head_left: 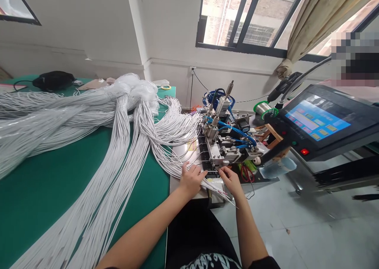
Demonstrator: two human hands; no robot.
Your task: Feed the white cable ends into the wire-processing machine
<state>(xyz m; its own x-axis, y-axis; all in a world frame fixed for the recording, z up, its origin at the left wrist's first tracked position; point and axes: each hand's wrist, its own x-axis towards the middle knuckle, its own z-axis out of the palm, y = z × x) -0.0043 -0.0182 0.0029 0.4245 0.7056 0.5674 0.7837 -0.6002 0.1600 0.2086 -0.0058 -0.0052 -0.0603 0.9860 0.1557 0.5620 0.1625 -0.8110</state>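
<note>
My left hand (pixel 192 180) rests over a bundle of thin white cables (pixel 170 164), its thumb and fingertips closed on one white cable (pixel 212 171). A short stretch of that cable runs across to my right hand (pixel 230 180), whose thumb and forefinger pinch it close to its end. Both hands are at the front edge of a machine with metal cylinders and blue air hoses (pixel 217 142). Several more cables lie side by side along the machine's left side. Loose cable ends (pixel 220 192) stick out below my hands.
Large bundles of white cables (pixel 118 142), partly in clear plastic (pixel 133 85), cover much of the green table (pixel 89 160). Right of the machine stand a solder wire spool (pixel 265 110), a lit touchscreen (pixel 318 119) and red-handled scissors (pixel 246 173). Another person is partly visible at far right.
</note>
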